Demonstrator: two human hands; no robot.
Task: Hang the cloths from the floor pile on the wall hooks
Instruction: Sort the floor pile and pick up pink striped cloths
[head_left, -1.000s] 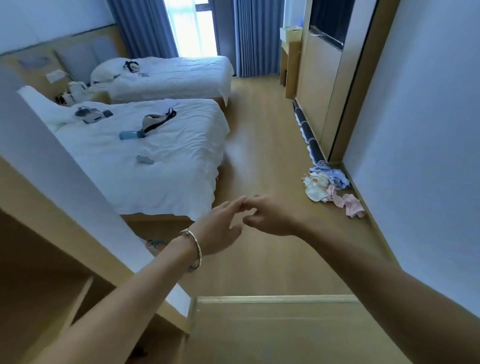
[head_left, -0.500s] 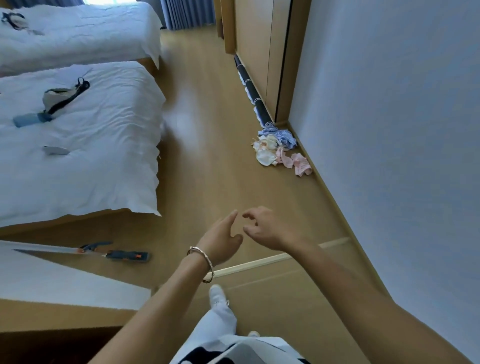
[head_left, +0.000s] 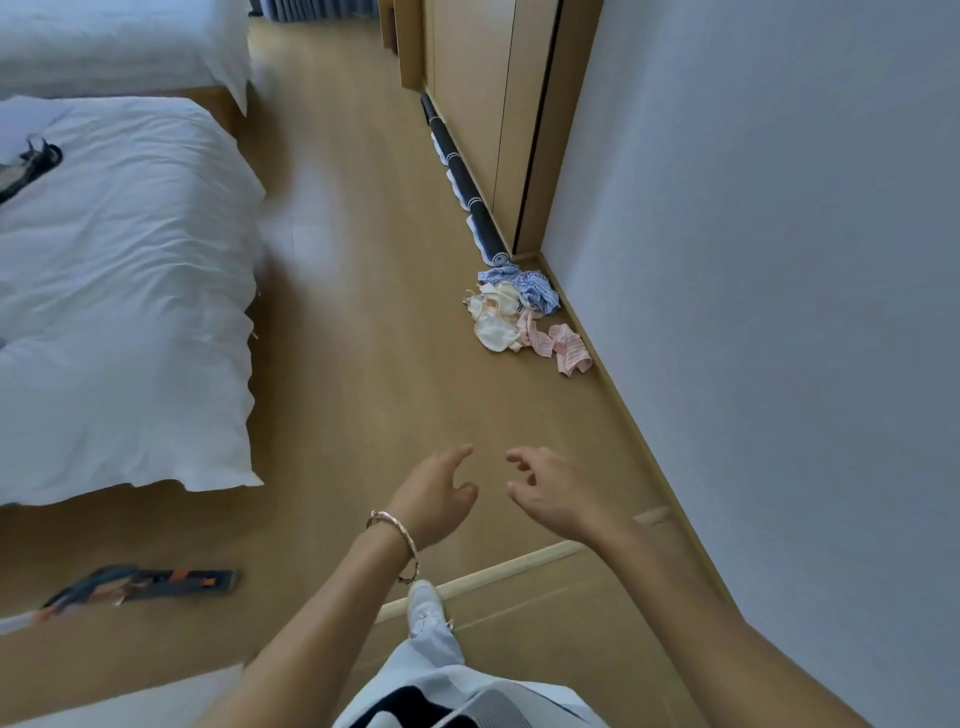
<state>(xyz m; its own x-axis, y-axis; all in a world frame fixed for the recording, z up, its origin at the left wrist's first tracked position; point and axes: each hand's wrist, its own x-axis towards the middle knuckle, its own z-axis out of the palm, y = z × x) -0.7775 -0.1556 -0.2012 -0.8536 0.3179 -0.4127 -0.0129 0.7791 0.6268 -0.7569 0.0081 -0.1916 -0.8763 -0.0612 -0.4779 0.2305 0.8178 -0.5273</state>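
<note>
A small pile of cloths (head_left: 519, 312) lies on the wooden floor against the right wall: blue checked, cream and pink striped pieces. My left hand (head_left: 436, 499), with a bracelet on the wrist, and my right hand (head_left: 550, 493) are held out in front of me, well short of the pile. Both hands are empty with loosely spread fingers, a small gap between them. No wall hooks are in view.
A bed with white bedding (head_left: 119, 291) fills the left side. A rolled dark mat (head_left: 462, 176) lies along the wooden wardrobe (head_left: 483, 104) behind the pile. A mop head (head_left: 156, 582) lies on the floor at lower left. A floor threshold strip (head_left: 498, 571) crosses near my foot.
The view has tilted down and moved closer to the pile. My hands, which touched at the fingertips, have parted and now hang open.
</note>
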